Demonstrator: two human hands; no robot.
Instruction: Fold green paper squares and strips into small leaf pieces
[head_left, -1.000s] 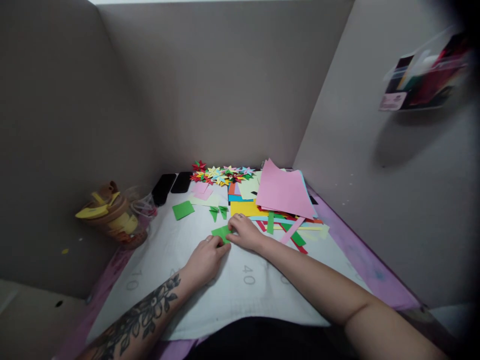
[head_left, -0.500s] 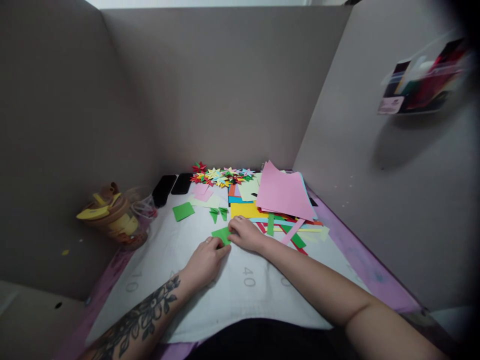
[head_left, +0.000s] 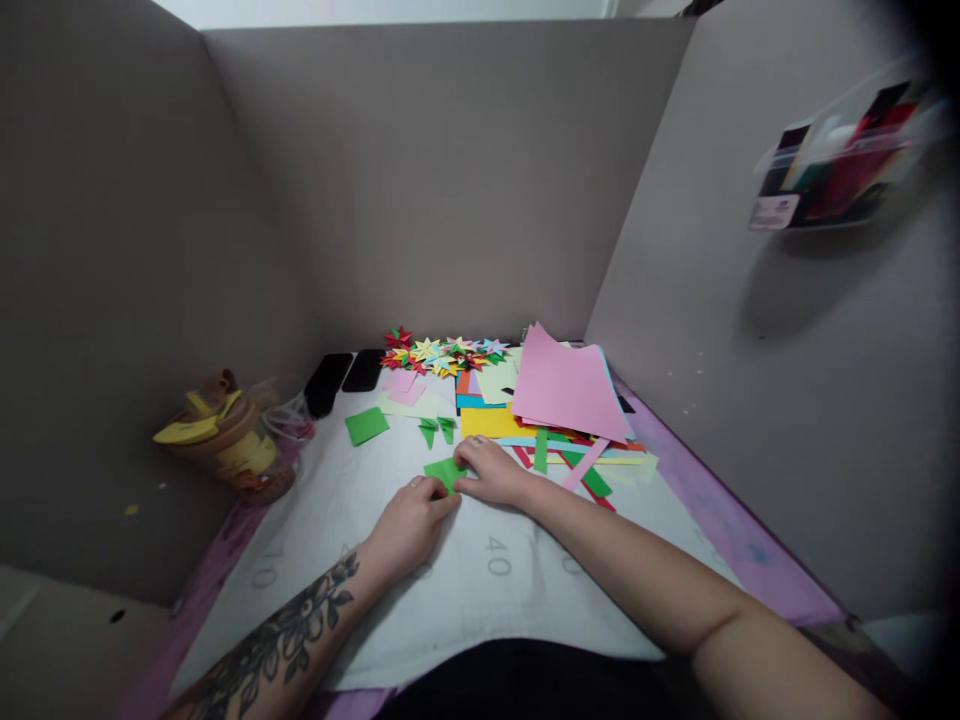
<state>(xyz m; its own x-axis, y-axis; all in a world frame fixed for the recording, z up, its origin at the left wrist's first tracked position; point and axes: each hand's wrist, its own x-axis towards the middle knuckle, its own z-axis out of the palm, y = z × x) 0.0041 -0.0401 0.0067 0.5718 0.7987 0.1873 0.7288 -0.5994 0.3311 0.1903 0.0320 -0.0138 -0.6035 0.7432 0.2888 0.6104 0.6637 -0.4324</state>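
A small piece of green paper (head_left: 444, 471) lies on the white sheet between my two hands, partly covered by fingers. My left hand (head_left: 414, 515) pinches its near edge, thumb and fingers closed. On the paper's right side, my right hand (head_left: 487, 468) grips it with curled fingers. Just beyond sit two small folded green paper pieces (head_left: 437, 431). To their left is a flat green paper square (head_left: 367, 426). Whether the held paper has a crease is too small to tell.
Folded multicoloured paper stars (head_left: 442, 354) are heaped at the back. Pink sheets (head_left: 566, 390) lie over coloured strips (head_left: 585, 470) at right. Two black phones (head_left: 330, 382) and a pot-shaped container (head_left: 236, 435) stand left. Grey panels (head_left: 450, 180) enclose the table; a clear bin (head_left: 832, 175) hangs right.
Both hands stay at the green paper with almost no movement. The right fingers have shifted very slightly, and the view has tilted a little.
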